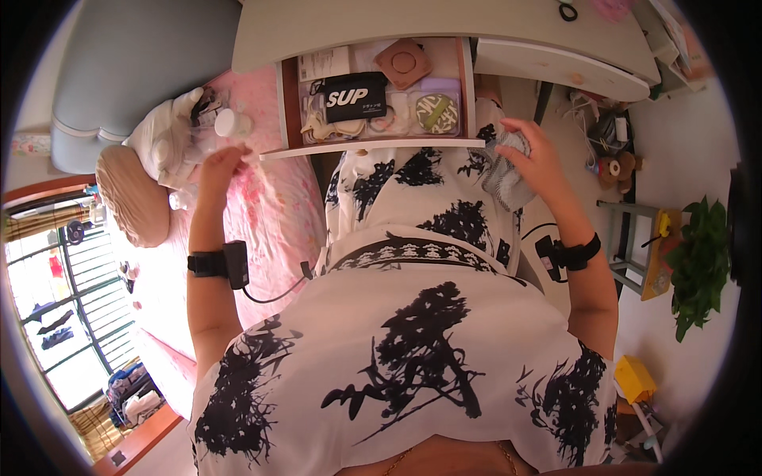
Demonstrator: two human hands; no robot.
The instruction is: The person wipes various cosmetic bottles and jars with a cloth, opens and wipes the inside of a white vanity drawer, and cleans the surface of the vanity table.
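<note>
My right hand [530, 152] grips a crumpled grey cloth [511, 178] just right of the pulled-out drawer [381, 144]. To the drawer's left, above the pink bedding, my left hand [225, 169] has its fingers bent close together; whether they pinch anything small cannot be made out. Inside the drawer lie a black pouch [356, 97] with white lettering, a brown square box [403, 63], a white box [323, 63], a round green-patterned case [436, 113] and small items in clear trays. A white-lidded jar [229, 123] is close above my left hand.
The desk top [417, 18] spans the far side, with a second drawer front [559, 66] at right. Pillows [132, 196] lie on the pink bed [268, 208] at left. A small stool-like stand [640, 250], a leafy plant [702, 262] and a teddy bear [619, 171] are at right.
</note>
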